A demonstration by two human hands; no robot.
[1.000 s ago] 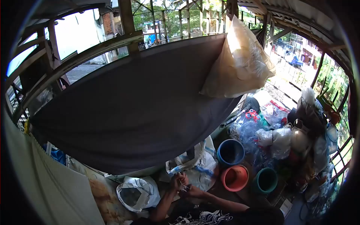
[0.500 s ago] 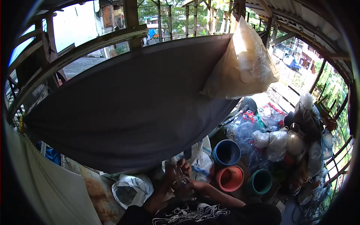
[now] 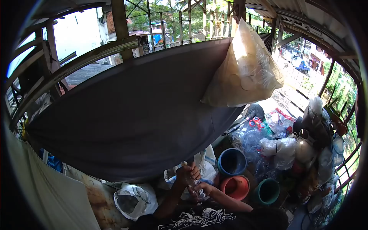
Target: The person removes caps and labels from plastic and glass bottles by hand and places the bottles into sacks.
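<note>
Edges crowd close: dark cloth beyond, white sack to the left, red bucket to the right. Left hand, higher, and right hand grip clear plastic before the chest.

- Open-sided shed or yard shelter is shown, apparently used for plastic scrap.
- Overhead covered by corrugated roofing; sides closed by barred framing, trees seen beyond.
- Floor crowded by clear plastic heap, blue bucket, red bucket, green bucket, white sack.
</note>
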